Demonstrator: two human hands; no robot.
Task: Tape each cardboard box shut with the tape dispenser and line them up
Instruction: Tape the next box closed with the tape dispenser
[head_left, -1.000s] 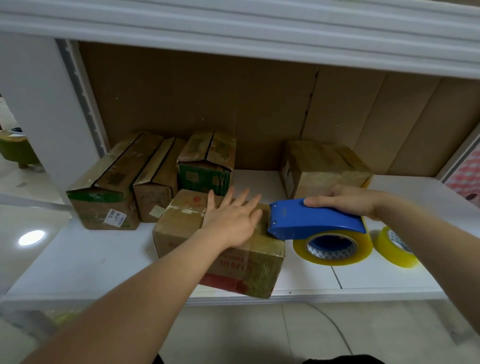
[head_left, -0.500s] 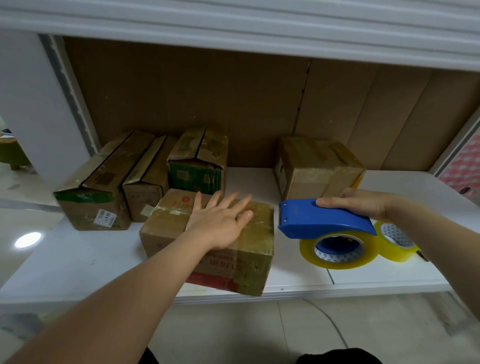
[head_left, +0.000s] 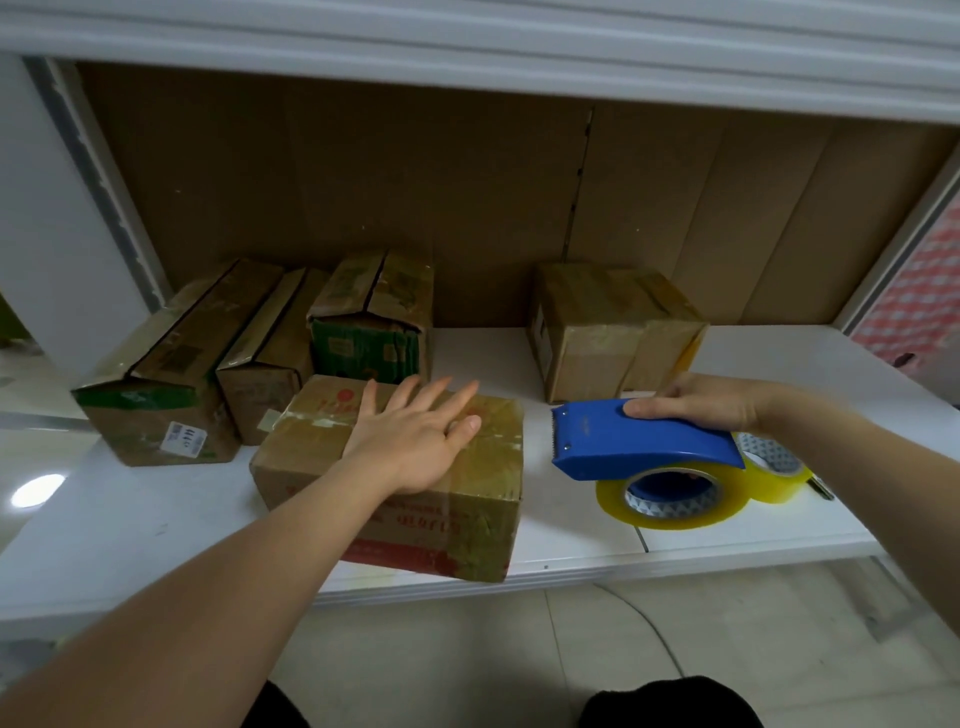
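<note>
While your left hand (head_left: 415, 447) lies flat, fingers spread, on the front cardboard box (head_left: 395, 478), your right hand (head_left: 701, 402) grips the blue tape dispenser (head_left: 644, 441). Both sit on the shelf (head_left: 156, 519).

Left hand (head_left: 415, 447) flat on front box (head_left: 395, 478), near shelf (head_left: 156, 519) front edge. Three boxes (head_left: 249, 358) in row behind and left of left-hand fingers (head_left: 410, 400). Single box (head_left: 613, 327) behind right hand (head_left: 706, 402). Tape dispenser (head_left: 644, 441) under right-hand fingers, right of front box. Spare tape roll (head_left: 774, 470) just right of dispenser.

Tape dispenser (head_left: 644, 439) pulled right, off front box (head_left: 395, 478), now beside spare roll (head_left: 774, 475).
</note>
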